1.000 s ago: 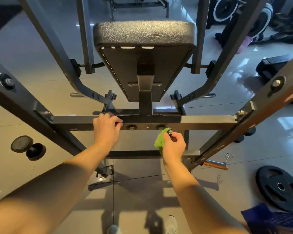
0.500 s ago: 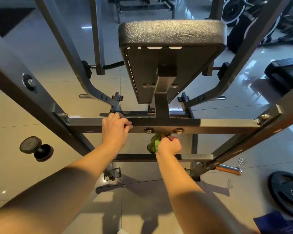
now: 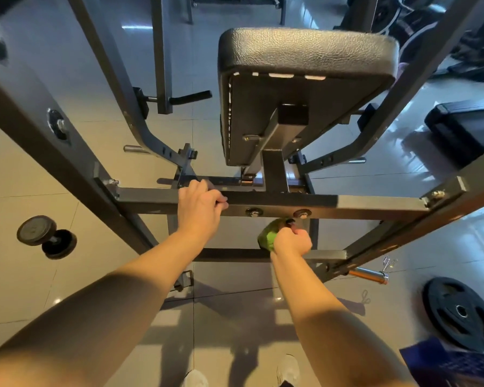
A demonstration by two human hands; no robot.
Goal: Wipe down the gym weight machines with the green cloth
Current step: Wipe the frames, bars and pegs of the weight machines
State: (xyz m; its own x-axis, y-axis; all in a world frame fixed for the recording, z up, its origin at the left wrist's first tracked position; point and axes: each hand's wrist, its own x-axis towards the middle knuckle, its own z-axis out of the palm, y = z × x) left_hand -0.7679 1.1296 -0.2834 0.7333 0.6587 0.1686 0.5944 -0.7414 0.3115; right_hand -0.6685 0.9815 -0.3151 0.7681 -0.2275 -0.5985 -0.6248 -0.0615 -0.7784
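Head view looks straight down through the frame. The left hand (image 3: 199, 210) is wrapped over the top of the crossbar (image 3: 361, 203), fingers curled round its far edge. That reads as a brace, taking some weight while the person leans in.

The right hand (image 3: 292, 241) sits just under that crossbar, balled into a fist round the green cloth (image 3: 267, 237), which bulges out of the fist's left side. The cloth is tucked up close beneath the two bolts (image 3: 254, 211). Whether it actually touches the bar's underside, I cannot tell. My read is that the hardware and the hidden lower face are the target.

It's a tight spot: the fist works in the gap between the crossbar above and the lower bar (image 3: 235, 254) beneath, so strokes can really only run sideways. To the right, the crossbar runs bare out to the corner bracket, with plenty of travel. To the left, the bracing hand blocks the way and would need to shift.

The dumbbell (image 3: 46, 237) and weight plate (image 3: 458, 312) lie on the floor, well apart from both hands, so they're no bother.
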